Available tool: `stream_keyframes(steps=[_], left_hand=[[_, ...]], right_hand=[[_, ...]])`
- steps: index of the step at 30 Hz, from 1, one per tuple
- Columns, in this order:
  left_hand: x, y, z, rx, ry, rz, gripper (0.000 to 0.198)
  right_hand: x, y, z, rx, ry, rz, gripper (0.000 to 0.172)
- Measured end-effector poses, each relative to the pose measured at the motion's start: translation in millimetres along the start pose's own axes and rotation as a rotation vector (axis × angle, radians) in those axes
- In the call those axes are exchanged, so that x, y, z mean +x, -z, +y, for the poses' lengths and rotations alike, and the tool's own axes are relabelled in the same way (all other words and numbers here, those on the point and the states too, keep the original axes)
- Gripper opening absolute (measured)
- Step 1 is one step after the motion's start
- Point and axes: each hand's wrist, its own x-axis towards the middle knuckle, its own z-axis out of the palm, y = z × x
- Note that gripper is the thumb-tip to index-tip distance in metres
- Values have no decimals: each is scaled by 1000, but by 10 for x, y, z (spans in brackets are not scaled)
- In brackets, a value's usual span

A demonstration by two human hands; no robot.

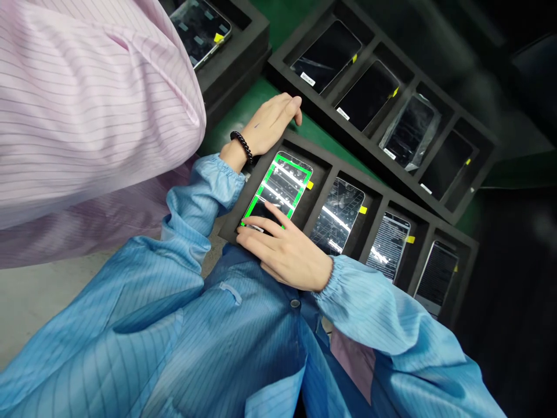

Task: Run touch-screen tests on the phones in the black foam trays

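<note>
A black foam tray point(335, 161) in front of me holds several phones in separate slots. The leftmost phone point(278, 187) is lit, with a green border on its screen. My right hand point(289, 249) lies over the lower end of this phone, fingers spread, holding nothing. Beyond the tray's upper left corner is my left hand point(272, 122), with a black beaded bracelet on the wrist; its fingers bend down at the tips and their undersides are hidden. Beside the green-bordered phone lies a phone with a grid on its screen point(338, 215), then a phone showing lines of text point(389, 247).
A second black tray point(324, 101) with dark-screened phones stands behind, on the green surface point(261, 96). Stacked trays point(243, 55) with a phone are at the upper left. A person's pink striped sleeve point(100, 104) fills the left side.
</note>
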Motion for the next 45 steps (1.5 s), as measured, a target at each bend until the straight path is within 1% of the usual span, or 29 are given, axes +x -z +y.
stream_keyframes(steps=[6, 13, 19, 24, 27, 31, 33, 36, 39, 41, 45], left_hand=[[1, -3, 2, -6, -7, 7, 65], [-15, 0, 22, -4, -10, 11, 65], [-13, 2, 50, 27, -12, 12, 67], [-12, 2, 54, 32, 1, 18, 66], [-19, 5, 66, 22, 4, 21, 60], [-19, 15, 76, 1, 6, 16, 49], [-14, 19, 73, -4, 9, 15, 48], [-7, 22, 67, -9, 16, 14, 49], [-11, 21, 71, -17, 16, 17, 49], [-17, 21, 77, -20, 13, 23, 50], [-20, 20, 83, -8, 8, 24, 50]], right_hand=[[-62, 106, -5, -8, -39, 59, 44], [-1, -14, 1, -11, -24, 15, 41], [-57, 87, 0, 12, -42, 78, 43], [-10, -31, 3, -41, -10, 81, 38], [-5, -35, 10, -35, -12, 73, 39], [-53, 55, 15, 14, -27, 115, 42], [-60, 51, 13, 13, -27, 122, 41], [-38, -22, 8, -26, -8, 97, 37], [-24, -52, 11, -48, 2, 85, 37], [-30, -19, 17, -31, 1, 102, 38], [-20, 49, 20, -18, -74, 170, 38]])
